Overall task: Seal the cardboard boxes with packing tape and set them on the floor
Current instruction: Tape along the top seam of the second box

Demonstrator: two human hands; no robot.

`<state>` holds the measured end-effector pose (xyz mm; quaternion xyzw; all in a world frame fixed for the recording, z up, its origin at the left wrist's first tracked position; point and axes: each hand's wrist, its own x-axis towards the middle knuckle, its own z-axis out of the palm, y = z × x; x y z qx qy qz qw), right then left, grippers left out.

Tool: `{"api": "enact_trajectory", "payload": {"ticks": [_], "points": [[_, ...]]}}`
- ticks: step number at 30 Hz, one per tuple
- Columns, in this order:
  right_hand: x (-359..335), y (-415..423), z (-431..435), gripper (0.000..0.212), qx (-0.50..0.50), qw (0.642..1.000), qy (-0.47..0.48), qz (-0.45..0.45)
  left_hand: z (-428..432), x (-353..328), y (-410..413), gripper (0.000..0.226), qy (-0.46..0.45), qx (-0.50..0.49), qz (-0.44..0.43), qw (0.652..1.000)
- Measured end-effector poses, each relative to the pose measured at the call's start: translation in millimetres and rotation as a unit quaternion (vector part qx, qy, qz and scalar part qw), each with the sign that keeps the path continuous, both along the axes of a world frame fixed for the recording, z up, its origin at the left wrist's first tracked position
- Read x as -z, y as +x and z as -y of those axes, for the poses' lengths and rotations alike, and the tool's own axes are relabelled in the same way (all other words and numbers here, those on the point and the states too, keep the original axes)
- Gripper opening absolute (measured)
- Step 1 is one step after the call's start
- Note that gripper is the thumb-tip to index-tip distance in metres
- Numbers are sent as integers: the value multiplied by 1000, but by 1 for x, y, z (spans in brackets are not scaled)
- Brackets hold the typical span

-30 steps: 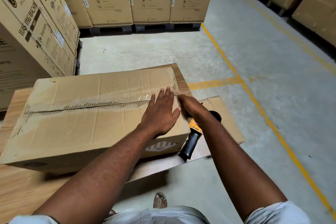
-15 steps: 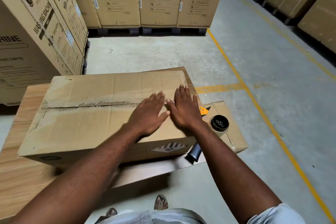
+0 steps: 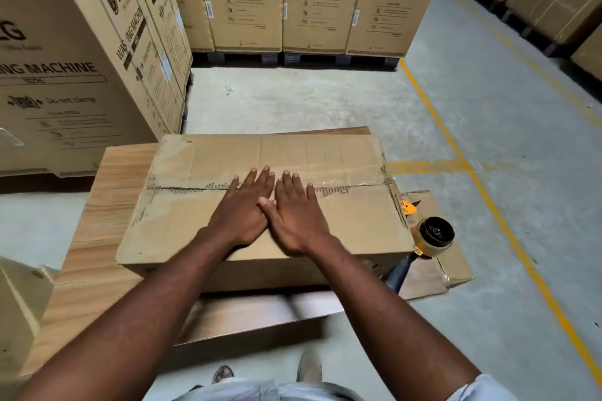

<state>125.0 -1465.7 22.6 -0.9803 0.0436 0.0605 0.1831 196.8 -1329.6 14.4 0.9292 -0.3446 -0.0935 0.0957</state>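
Observation:
A flat brown cardboard box [image 3: 342,221] lies on a wooden table [image 3: 107,205], its top seam covered with clear tape. My left hand [image 3: 242,208] and my right hand [image 3: 298,213] lie flat side by side on the seam near the box's middle, fingers spread, holding nothing. A tape dispenser [image 3: 431,236] with an orange frame and dark handle rests to the right of the box on a flattened piece of cardboard [image 3: 452,267].
Tall washing machine cartons [image 3: 241,0] on pallets line the back, and more cartons [image 3: 75,52] stand at the left. Another cardboard box corner [image 3: 19,299] shows at the lower left. Grey concrete floor with a yellow line [image 3: 482,192] stretches to the right. My feet are below the table edge.
My right hand let go of the tape dispenser, which now rests beside the box, and moved onto the box top. Both hands have slid left along the taped seam.

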Motion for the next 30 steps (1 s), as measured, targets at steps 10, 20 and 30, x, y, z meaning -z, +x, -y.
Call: {"api": "enact_trajectory", "payload": {"ticks": [10, 20, 30], "points": [[6, -1, 34, 88, 237, 969, -69, -6, -157, -1, 66, 75, -51, -128, -21, 990], [4, 41, -123, 99, 105, 994, -24, -2, -170, -4, 52, 36, -413, -303, -344, 787], [3, 64, -216, 99, -79, 995, -48, 30, -172, -7, 102, 27, -409, -239, -440, 763]]}}
